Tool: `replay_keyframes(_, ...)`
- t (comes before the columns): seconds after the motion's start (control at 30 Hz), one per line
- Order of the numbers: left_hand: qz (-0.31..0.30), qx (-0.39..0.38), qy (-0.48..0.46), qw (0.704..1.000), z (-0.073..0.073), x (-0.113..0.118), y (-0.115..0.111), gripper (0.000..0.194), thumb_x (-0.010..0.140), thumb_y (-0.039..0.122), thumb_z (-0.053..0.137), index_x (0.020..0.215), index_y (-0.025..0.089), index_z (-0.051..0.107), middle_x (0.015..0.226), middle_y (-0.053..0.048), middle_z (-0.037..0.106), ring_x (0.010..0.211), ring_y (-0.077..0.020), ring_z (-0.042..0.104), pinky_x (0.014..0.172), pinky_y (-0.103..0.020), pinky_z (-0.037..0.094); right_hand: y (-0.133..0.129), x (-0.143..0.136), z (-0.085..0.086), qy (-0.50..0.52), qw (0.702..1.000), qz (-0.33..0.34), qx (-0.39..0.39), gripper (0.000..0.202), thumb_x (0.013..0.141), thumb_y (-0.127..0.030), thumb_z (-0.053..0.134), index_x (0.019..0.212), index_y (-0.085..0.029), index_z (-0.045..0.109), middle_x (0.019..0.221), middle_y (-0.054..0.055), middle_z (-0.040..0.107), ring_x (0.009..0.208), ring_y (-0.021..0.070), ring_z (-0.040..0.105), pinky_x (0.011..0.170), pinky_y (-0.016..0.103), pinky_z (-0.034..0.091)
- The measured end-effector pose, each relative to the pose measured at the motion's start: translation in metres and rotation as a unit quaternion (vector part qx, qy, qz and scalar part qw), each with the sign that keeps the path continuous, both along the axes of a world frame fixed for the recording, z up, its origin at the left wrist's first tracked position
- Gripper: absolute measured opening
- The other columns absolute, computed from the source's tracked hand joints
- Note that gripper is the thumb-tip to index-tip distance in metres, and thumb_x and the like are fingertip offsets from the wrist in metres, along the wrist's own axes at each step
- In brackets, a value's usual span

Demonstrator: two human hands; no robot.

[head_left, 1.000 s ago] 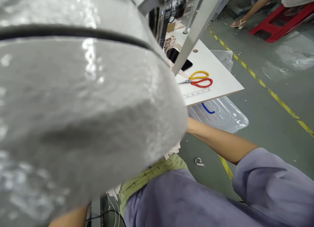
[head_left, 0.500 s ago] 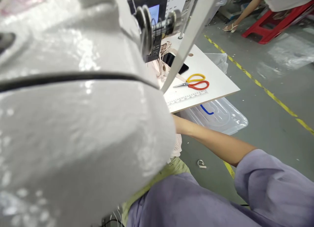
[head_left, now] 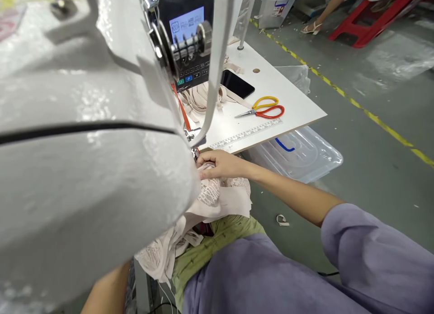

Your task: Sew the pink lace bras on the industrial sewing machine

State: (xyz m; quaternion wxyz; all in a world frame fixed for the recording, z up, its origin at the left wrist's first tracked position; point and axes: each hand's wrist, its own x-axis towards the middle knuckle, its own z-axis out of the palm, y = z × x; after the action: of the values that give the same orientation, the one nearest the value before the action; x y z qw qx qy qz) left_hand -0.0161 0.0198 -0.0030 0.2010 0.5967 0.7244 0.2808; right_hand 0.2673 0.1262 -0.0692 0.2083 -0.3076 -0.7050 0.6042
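Observation:
The white head of a sewing machine (head_left: pixel 95 183) fills the left side. Beside its needle area, my right hand (head_left: pixel 224 164) has its fingers closed on pale pink lace fabric (head_left: pixel 209 192). More of that fabric hangs down over a green cloth (head_left: pixel 217 241) on my lap. Only my left forearm shows at the bottom left; the machine hides the hand. An orange-red strip (head_left: pixel 182 109) runs down toward the needle area.
On the white table (head_left: pixel 298 107) lie scissors (head_left: pixel 262 108), a ruler (head_left: pixel 247 135), a black phone (head_left: pixel 238 83) and pale straps (head_left: pixel 198 98). A control panel (head_left: pixel 188 38) stands behind. Below is a clear plastic box (head_left: pixel 305 158). A person's foot (head_left: pixel 312 28) is near a red stool (head_left: pixel 368 22).
The view has shifted, so the machine covers less. My right hand, the lace fabric and my left forearm have come into sight, and the control panel shows more fully.

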Motion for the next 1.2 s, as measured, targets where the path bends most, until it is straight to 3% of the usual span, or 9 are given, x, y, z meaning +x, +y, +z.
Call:
replay_keyframes(0.1, -0.012, -0.013, 0.007, 1.000, 0.002, 0.007, -0.002, 0.036, 0.064, 0.048, 0.081, 0.076, 0.024, 0.058, 0.078, -0.004, 0.069, 0.101, -0.0314, 0.064, 0.099, -0.043, 0.052, -0.012, 0.003, -0.039, 0.113, 0.981, -0.033, -0.155, 0.064, 0.071, -0.066, 0.078, 0.111, -0.018, 0.064, 0.107, 0.007, 0.066, 0.094, 0.0189, 0.061, 0.083, 0.032, 0.049)
replay_keyframes(0.23, -0.018, -0.016, 0.011, 1.000, 0.004, 0.013, -0.002, 0.035, 0.067, 0.049, 0.078, 0.084, 0.023, 0.061, 0.086, -0.006, 0.071, 0.108, -0.0327, 0.063, 0.100, -0.044, 0.052, -0.040, 0.011, -0.075, 0.213, 0.905, 0.035, -0.368, 0.079, 0.065, -0.071, 0.080, 0.121, -0.020, 0.060, 0.122, 0.013, 0.067, 0.108, 0.0241, 0.065, 0.094, 0.037, 0.052)
replay_keyframes(0.43, -0.022, -0.012, 0.023, 0.999, 0.003, 0.018, -0.001, 0.022, 0.070, 0.038, 0.074, 0.076, 0.022, 0.060, 0.077, -0.006, 0.066, 0.101, -0.0306, 0.063, 0.095, -0.042, 0.052, -0.052, 0.024, -0.069, 0.221, 0.865, -0.073, -0.445, 0.061, 0.065, -0.032, 0.090, 0.118, -0.015, 0.063, 0.113, 0.014, 0.073, 0.098, 0.0242, 0.072, 0.090, 0.037, 0.057)
replay_keyframes(0.67, -0.011, -0.094, 0.037, 0.995, 0.024, 0.031, -0.018, 0.045, 0.082, 0.046, 0.064, 0.052, 0.023, 0.040, 0.049, 0.001, 0.048, 0.056, -0.0161, 0.051, 0.057, -0.028, 0.042, -0.047, 0.059, -0.025, 0.197, 0.891, -0.180, -0.367, 0.042, 0.066, -0.036, 0.089, 0.097, -0.013, 0.070, 0.088, 0.009, 0.076, 0.076, 0.0186, 0.072, 0.072, 0.029, 0.058)
replay_keyframes(0.77, -0.020, -0.162, 0.043, 0.986, 0.038, 0.035, -0.039, 0.043, 0.088, 0.051, 0.059, 0.058, 0.021, 0.051, 0.049, 0.002, 0.051, 0.048, -0.0134, 0.047, 0.050, -0.026, 0.036, -0.056, 0.069, 0.002, 0.151, 0.923, -0.165, -0.314, 0.036, 0.066, -0.039, 0.089, 0.089, -0.015, 0.073, 0.078, 0.006, 0.074, 0.063, 0.0150, 0.068, 0.061, 0.026, 0.056)
replay_keyframes(0.9, -0.052, 0.010, 0.110, 0.993, 0.046, 0.060, -0.073, 0.021, 0.090, 0.041, 0.060, 0.099, 0.022, 0.066, 0.092, -0.005, 0.074, 0.085, -0.0218, 0.069, 0.073, -0.032, 0.052, -0.083, 0.051, 0.041, 0.095, 0.973, -0.048, -0.205, 0.021, 0.074, -0.035, 0.084, 0.084, -0.017, 0.077, 0.077, 0.003, 0.076, 0.065, 0.0127, 0.068, 0.061, 0.022, 0.053)
replay_keyframes(1.03, -0.247, 0.124, 0.066, 0.959, 0.040, 0.098, -0.096, 0.065, 0.079, 0.046, 0.074, 0.134, 0.019, 0.051, 0.122, -0.015, 0.069, 0.114, -0.0296, 0.065, 0.093, -0.042, 0.052, -0.111, 0.017, 0.076, 0.075, 0.976, 0.184, -0.093, 0.014, 0.088, -0.026, 0.070, 0.096, -0.018, 0.079, 0.092, 0.003, 0.079, 0.085, 0.0145, 0.073, 0.079, 0.022, 0.053)
replay_keyframes(1.1, -0.281, 0.028, 0.023, 0.959, 0.034, 0.104, -0.095, 0.046, 0.077, 0.045, 0.075, 0.113, 0.019, 0.064, 0.095, -0.008, 0.074, 0.086, -0.0242, 0.069, 0.074, -0.035, 0.053, -0.113, 0.005, 0.084, 0.079, 0.974, 0.205, -0.047, 0.019, 0.094, -0.024, 0.063, 0.103, -0.018, 0.078, 0.099, 0.004, 0.079, 0.091, 0.0144, 0.073, 0.083, 0.022, 0.052)
replay_keyframes(1.2, -0.188, -0.099, -0.045, 0.976, 0.026, 0.092, -0.081, 0.028, 0.086, 0.040, 0.063, 0.067, 0.020, 0.060, 0.058, 0.002, 0.058, 0.053, -0.0125, 0.053, 0.051, -0.024, 0.038, -0.102, -0.002, 0.080, 0.042, 0.993, 0.107, 0.032, 0.020, 0.095, -0.028, 0.061, 0.102, -0.019, 0.077, 0.098, 0.003, 0.078, 0.089, 0.0143, 0.071, 0.078, 0.022, 0.049)
